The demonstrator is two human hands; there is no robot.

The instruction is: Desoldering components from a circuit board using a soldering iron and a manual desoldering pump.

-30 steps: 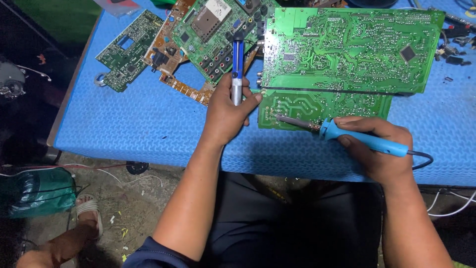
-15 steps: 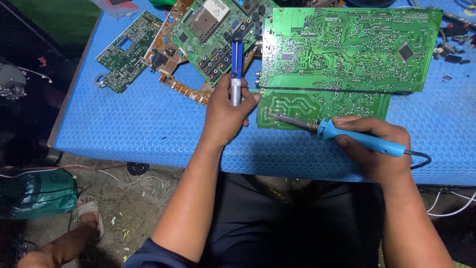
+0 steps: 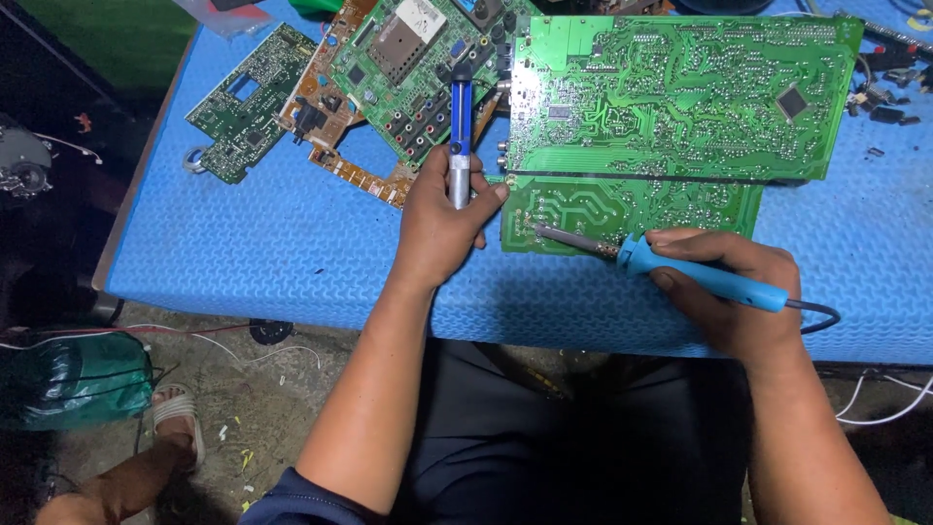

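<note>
The small green board (image 3: 632,206) lies flat near the middle of the blue worktop (image 3: 272,262), its upper edge against the large green board (image 3: 680,92) at its 12 o'clock. The soldering iron (image 3: 671,264) slants across it: the metal tip rests on the board's left part, pointing to 10 o'clock, and the blue handle runs off toward 4 o'clock, where a dark cord leaves it.

The right hand (image 3: 734,292) wraps that handle, its fingers pressed together around it like a pen grip, thumb underneath. The hand sits at the board's lower right corner, partly over the worktop's near edge.

The left hand (image 3: 442,219) is just at 9 o'clock of the small board, with one fingertip touching the board's upper left corner. Its fingers are closed around the desoldering pump (image 3: 460,141), a blue and silver tube that stands out of the fist toward 12 o'clock.

Behind the pump, at 11 o'clock, lies a green board with connectors (image 3: 408,68) on top of a brown board (image 3: 340,160). Farther out at 10 o'clock a dark green board (image 3: 243,102) lies near the worktop's left edge. Small dark parts (image 3: 880,107) lie at the far right, 2 o'clock.

Below the worktop, at 8 o'clock, a green bag (image 3: 73,379) sits on the floor beside a sandalled foot (image 3: 175,418).
</note>
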